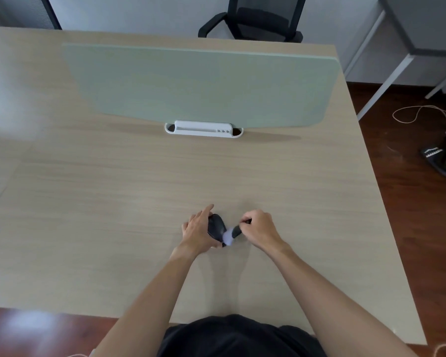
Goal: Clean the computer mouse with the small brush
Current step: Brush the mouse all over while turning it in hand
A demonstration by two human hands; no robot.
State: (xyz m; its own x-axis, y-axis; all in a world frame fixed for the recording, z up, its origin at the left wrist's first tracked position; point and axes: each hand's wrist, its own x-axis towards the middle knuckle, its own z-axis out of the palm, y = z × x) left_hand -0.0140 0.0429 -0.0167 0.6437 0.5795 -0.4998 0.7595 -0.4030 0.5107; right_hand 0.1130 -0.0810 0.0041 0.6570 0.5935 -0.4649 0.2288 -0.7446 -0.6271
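A black computer mouse [216, 226] is tilted up off the wooden desk [113, 202], and my left hand [198, 233] grips it from the left side, index finger stretched out past its front. My right hand [259, 229] pinches the dark handle of a small brush [233, 233]. The brush's pale bristles press against the mouse's lower right side. Part of the mouse is hidden behind my left palm.
A pale green divider panel [201, 83] stands across the desk's middle in a white clamp base [204, 128]. A black office chair [255, 19] is beyond the far edge. Cables [422, 114] and a dark object lie on the floor at right.
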